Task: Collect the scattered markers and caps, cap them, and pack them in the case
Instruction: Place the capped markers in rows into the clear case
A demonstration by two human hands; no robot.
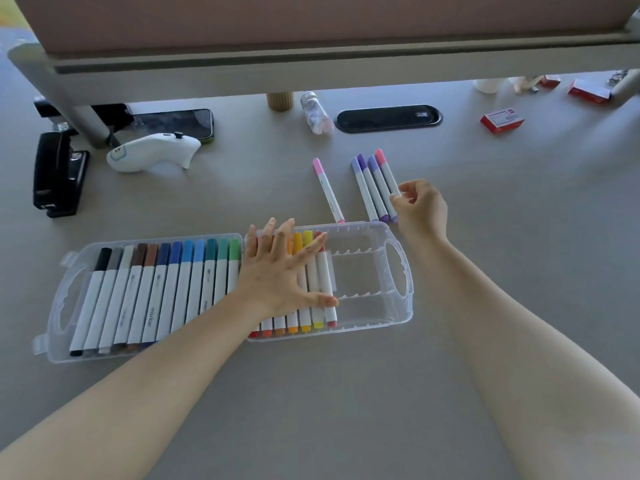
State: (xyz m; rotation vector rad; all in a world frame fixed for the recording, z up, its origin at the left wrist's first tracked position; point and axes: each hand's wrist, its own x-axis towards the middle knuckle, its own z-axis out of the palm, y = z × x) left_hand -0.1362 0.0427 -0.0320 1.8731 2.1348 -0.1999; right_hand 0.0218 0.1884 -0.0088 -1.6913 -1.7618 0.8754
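A clear plastic marker case (401, 271) lies open in two halves on the grey table. Its left half holds a row of capped markers (166, 289) from black to green. The right half holds red, orange and yellow markers (317, 292), with bare slots to their right. My left hand (280, 271) lies flat with straight, spread fingers on these warm-coloured markers. Beyond the case lie a lone pink marker (328, 190) and a group of several purple and pink markers (374, 188). My right hand (420, 206) has its fingertips at the rightmost marker of that group, fingers curled.
A black stapler (57, 174), a white controller (152, 152) and a phone (173, 124) lie at the far left. A small bottle (315, 114), a black cable grommet (389, 118) and red boxes (502, 121) sit farther back, under a desk divider (311, 64).
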